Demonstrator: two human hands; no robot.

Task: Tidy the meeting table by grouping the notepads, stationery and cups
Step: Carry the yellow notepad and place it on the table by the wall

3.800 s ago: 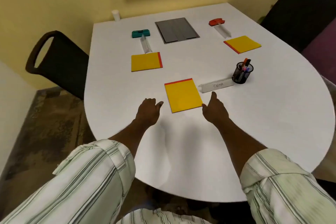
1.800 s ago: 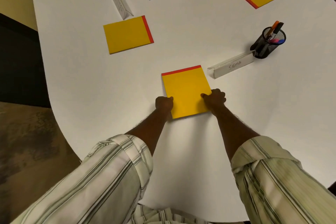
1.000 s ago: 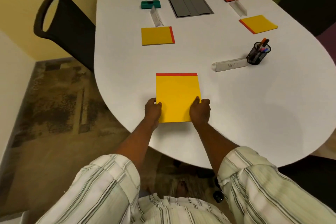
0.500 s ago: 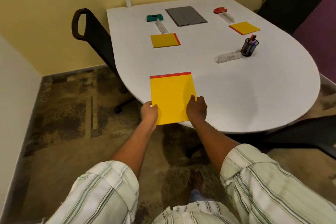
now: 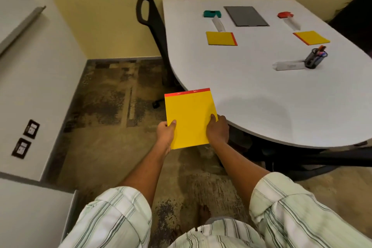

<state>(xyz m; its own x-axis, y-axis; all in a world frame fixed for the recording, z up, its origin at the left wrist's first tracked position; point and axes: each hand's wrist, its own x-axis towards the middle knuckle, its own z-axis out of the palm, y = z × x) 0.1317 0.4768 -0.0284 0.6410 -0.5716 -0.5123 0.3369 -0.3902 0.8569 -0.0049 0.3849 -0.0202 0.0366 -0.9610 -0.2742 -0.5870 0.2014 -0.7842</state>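
We grip the yellow notepad (image 5: pixel 190 119) with left hand (image 5: pixel 166 134) and right hand (image 5: pixel 218 130), seemingly just off the table (image 5: pixel 261 94) edge.

i've lifted the near yellow notepad (image 5: pixel 190 119) off the table (image 5: pixel 261 90), where it lay beside the name card (image 5: pixel 288 65); my left hand (image 5: pixel 166 134) and right hand (image 5: pixel 218 130), empty at first, now pinch its lower corners, holding it out past the table's edge, over the carpet (image 5: pixel 112 106).
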